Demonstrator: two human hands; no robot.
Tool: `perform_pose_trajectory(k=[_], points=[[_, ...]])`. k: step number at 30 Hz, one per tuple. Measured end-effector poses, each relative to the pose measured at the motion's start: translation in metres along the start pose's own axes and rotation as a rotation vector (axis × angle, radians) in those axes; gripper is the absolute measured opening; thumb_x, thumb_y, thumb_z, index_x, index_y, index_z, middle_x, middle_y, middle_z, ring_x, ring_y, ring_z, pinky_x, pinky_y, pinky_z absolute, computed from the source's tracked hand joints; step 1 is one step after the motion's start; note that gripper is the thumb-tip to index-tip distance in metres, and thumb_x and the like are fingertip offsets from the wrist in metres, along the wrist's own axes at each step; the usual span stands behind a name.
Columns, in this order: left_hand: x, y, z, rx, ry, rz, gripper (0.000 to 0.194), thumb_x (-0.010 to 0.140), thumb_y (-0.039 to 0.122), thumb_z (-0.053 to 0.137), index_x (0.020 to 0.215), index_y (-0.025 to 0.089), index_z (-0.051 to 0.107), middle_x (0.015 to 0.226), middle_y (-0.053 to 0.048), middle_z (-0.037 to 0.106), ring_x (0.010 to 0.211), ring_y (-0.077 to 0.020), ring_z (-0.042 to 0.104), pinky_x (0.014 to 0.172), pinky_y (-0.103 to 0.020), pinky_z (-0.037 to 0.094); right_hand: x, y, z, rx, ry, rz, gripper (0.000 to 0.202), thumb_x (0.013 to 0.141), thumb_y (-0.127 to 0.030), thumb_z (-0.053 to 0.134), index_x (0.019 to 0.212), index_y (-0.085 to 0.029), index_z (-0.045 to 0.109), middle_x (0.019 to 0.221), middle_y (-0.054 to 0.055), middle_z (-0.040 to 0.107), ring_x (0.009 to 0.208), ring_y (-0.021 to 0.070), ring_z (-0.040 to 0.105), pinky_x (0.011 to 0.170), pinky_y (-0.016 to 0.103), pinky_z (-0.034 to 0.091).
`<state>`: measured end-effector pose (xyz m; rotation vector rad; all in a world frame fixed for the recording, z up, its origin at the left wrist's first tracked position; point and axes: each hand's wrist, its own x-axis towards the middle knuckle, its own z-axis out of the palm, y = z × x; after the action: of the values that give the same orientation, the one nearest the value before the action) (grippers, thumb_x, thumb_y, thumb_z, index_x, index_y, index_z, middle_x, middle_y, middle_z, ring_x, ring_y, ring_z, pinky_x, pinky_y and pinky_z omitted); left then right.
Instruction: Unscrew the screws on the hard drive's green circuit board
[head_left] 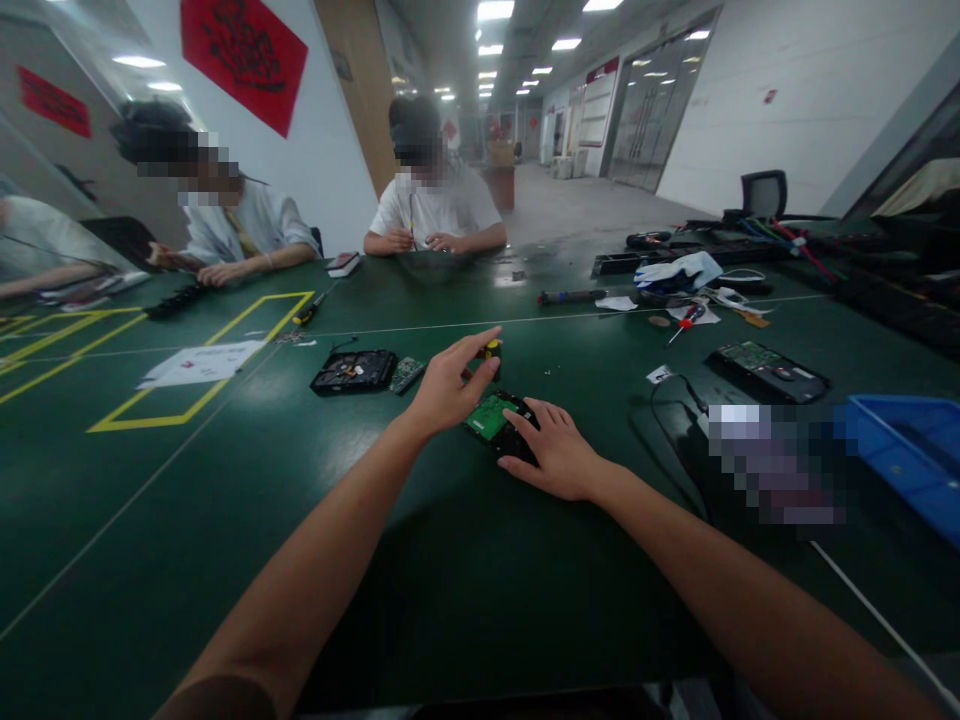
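Though one partly covered, apparently three drives

Reaches forward with left forearm and right forearm converging; holds left grip raised, fingers extended above the thumb; rests right grip palm down, thumb apart from the index finger.

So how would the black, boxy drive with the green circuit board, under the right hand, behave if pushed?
The drive looks rigid, so it probably wouldn't bend. Low and broad on the smooth green tabletop, it would likely slide before tipping. Its exposed board may be fragile.
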<state>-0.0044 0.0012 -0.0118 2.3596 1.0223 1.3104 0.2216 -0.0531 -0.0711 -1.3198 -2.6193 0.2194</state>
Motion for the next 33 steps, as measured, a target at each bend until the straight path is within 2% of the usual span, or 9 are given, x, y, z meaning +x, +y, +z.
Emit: perform_pose_trajectory(k=[3,6,12,20,23,25,29,33], points=[[-0.001,-0.0042,0.0017,-0.021,-0.009,-0.015,0.049,0.104,0.028,0.052,0.153,0.025,0.048,0.134,-0.01,0.067,0.101,-0.0183,0.069,0.067,-0.025,0.061,-0.0001,0.0002,0.0005,-0.001,0.01,-0.002,0.086,0.097,-0.077,0.041,0.161,-0.019,0.036,0.161,0.024,0.034,0.147,0.0429,0.032,0.119,0.06,0.022],[-0.0001,-0.0043,0.0022,0.012,0.024,-0.007,0.046,0.103,0.028,0.055,0.149,0.025,0.052,0.128,-0.009,0.069,0.098,-0.0172,0.069,0.067,-0.025,0.06,0.0,0.0,0.0003,-0.003,0.007,-0.003,0.086,0.097,-0.077,0.041,0.16,-0.02,0.036,0.16,0.024,0.034,0.147,0.0429,0.032,0.119,0.06,0.023],[0.0025,0.002,0.0,0.08,0.082,0.011,0.032,0.096,0.031,0.071,0.125,0.021,0.066,0.112,-0.006,0.069,0.093,-0.016,0.068,0.067,-0.023,0.058,0.0004,-0.0003,0.0,-0.003,0.011,-0.013,0.085,0.098,-0.077,0.039,0.16,-0.02,0.037,0.16,0.024,0.034,0.147,0.0428,0.032,0.118,0.06,0.023],[0.004,0.0016,0.0004,0.125,0.14,-0.009,0.03,0.086,0.035,0.082,0.106,0.019,0.065,0.1,-0.003,0.065,0.09,-0.0157,0.065,0.065,-0.023,0.057,0.0002,0.0007,0.0011,-0.007,0.03,-0.017,0.083,0.098,-0.077,0.039,0.159,-0.02,0.038,0.16,0.022,0.036,0.146,0.042,0.033,0.118,0.059,0.024],[0.0041,0.002,0.0004,0.117,0.137,-0.014,0.031,0.087,0.033,0.081,0.11,0.02,0.066,0.103,-0.004,0.066,0.092,-0.0164,0.066,0.064,-0.023,0.057,0.0004,0.0011,0.0016,-0.011,0.029,-0.02,0.084,0.098,-0.077,0.038,0.16,-0.02,0.038,0.159,0.023,0.036,0.146,0.0419,0.033,0.118,0.06,0.023],[0.0037,0.0019,0.0004,0.097,0.121,0.0,0.033,0.09,0.03,0.077,0.12,0.021,0.065,0.111,-0.006,0.067,0.095,-0.0172,0.067,0.066,-0.023,0.058,0.0005,0.0011,0.002,-0.011,0.026,-0.018,0.084,0.098,-0.077,0.038,0.159,-0.021,0.038,0.159,0.023,0.036,0.147,0.0419,0.032,0.118,0.06,0.023],[0.0021,-0.001,0.0015,0.027,0.047,0.028,0.041,0.099,0.022,0.06,0.141,0.024,0.057,0.127,-0.009,0.067,0.103,-0.0189,0.069,0.071,-0.025,0.062,0.0005,0.0005,0.0017,-0.004,0.011,-0.005,0.085,0.097,-0.077,0.04,0.16,-0.021,0.037,0.161,0.023,0.034,0.147,0.0429,0.032,0.119,0.061,0.022],[0.0013,-0.0038,0.003,-0.08,-0.026,0.048,0.045,0.103,0.017,0.046,0.147,0.024,0.052,0.136,-0.011,0.064,0.108,-0.0207,0.07,0.071,-0.028,0.065,0.0002,-0.0001,0.0002,0.01,-0.009,0.013,0.085,0.097,-0.077,0.04,0.161,-0.022,0.035,0.163,0.022,0.032,0.147,0.0439,0.031,0.119,0.061,0.022]])
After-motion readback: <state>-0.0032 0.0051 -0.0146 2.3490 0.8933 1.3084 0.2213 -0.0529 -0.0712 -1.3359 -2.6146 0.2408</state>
